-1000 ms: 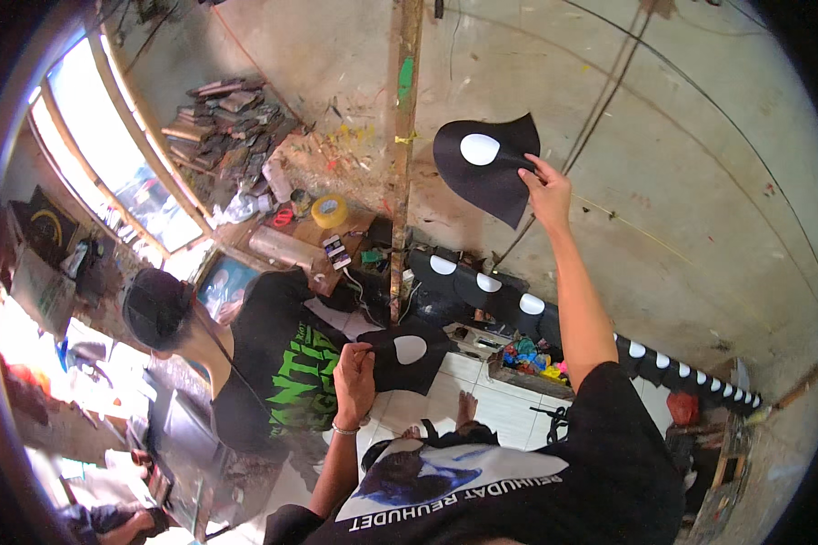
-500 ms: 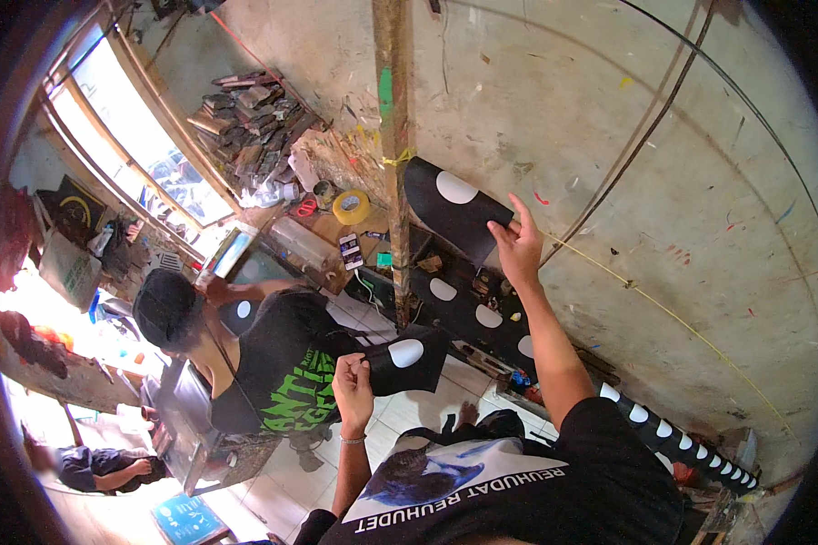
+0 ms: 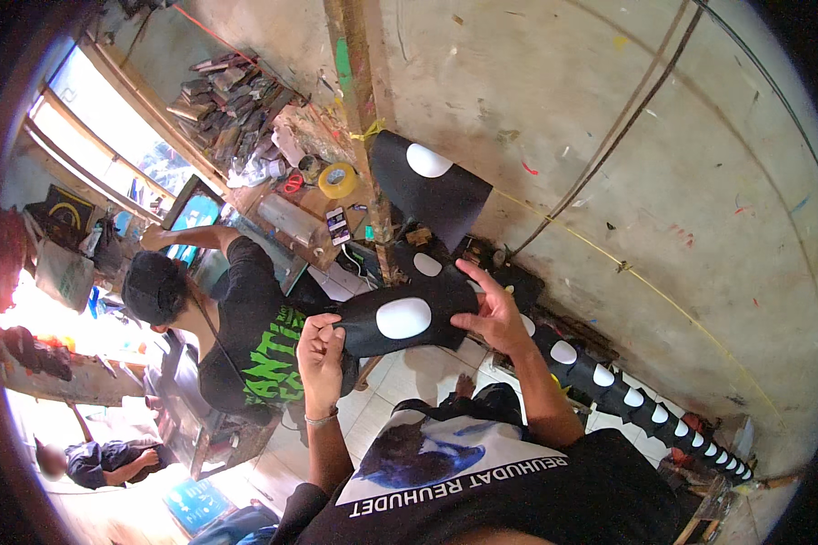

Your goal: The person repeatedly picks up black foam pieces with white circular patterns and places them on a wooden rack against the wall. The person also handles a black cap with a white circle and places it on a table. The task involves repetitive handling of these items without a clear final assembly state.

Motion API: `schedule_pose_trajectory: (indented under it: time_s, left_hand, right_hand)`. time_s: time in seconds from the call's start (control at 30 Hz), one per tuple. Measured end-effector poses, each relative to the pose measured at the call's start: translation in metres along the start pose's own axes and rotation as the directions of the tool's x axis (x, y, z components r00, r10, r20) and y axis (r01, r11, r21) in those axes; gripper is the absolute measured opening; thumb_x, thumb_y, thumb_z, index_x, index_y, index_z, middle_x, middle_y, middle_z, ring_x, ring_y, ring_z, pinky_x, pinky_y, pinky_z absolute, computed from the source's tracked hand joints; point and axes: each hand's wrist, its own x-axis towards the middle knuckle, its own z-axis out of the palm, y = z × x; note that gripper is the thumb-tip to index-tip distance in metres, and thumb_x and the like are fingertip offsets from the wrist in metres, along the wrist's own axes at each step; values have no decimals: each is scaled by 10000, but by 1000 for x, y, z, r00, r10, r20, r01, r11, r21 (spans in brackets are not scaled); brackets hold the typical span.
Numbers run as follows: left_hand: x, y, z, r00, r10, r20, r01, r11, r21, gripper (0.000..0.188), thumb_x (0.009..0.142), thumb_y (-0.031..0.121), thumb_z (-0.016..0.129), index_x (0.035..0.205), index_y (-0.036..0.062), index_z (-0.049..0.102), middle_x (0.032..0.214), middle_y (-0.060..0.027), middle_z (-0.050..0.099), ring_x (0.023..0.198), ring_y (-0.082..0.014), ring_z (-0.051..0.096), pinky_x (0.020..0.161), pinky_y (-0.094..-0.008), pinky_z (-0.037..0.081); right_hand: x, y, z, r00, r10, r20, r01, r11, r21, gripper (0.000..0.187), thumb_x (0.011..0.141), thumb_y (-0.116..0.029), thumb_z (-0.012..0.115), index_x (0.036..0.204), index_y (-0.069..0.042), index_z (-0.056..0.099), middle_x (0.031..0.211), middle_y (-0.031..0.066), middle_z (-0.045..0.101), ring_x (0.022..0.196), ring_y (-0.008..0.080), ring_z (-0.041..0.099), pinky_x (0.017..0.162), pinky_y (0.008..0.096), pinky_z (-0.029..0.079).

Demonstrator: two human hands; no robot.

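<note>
A black sheet with a white oval (image 3: 362,331) is stretched between my hands in front of my chest. My left hand (image 3: 321,368) pinches its left end between thumb and fingers. At the right end is my right hand (image 3: 502,320), its thumb over the sheet and its index finger stretched along the upper edge; the other fingers are partly hidden. Beyond it, a similar black sheet (image 3: 450,195) with a white oval hangs by the yellow string, next to the wooden post (image 3: 359,109). More such sheets (image 3: 600,400) run in an overlapping row toward the lower right.
A co-worker in a black shirt (image 3: 264,359) works at a bench on the left. Behind that person lie a phone (image 3: 338,226), a yellow tape roll (image 3: 337,181) and a pile of dark pieces (image 3: 223,100). Another person (image 3: 109,461) is at the lower left. The plastered wall (image 3: 554,109) rises on the right.
My right hand has left the corner of the hanging sheet and come down to the right end of the sheet in my left hand. The co-worker's arm has reached up toward the window.
</note>
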Motion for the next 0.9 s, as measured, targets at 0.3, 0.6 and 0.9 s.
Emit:
schedule_pose_trajectory:
  time_s: [0.3,0.6,0.9]
  left_hand:
    - [10,-11,19,999,-24,43,37,940,-339,136,906,81,501,1032,32,487,856,-26,560,753,-94,546,672,-230,457]
    - [5,-53,31,994,-84,65,100,946,-309,154,935,144,469,1020,18,493,961,-128,617,794,-164,618,716,-286,520]
    - [-17,-69,28,983,-173,69,183,962,-200,155,929,136,480,1003,0,491,902,-123,633,758,-162,622,688,-279,507]
  right_hand:
    - [-22,-79,-15,974,-221,-50,156,815,-559,113,760,-24,666,872,-17,677,681,52,648,597,46,561,537,206,443]
    - [-14,-103,-69,685,-618,-386,172,652,-738,227,778,-61,672,1001,-19,653,781,90,672,590,70,546,559,234,455]
    - [2,-46,-80,655,-520,-548,145,798,-584,348,817,-81,647,1150,-34,560,609,-52,348,538,29,286,481,188,228]
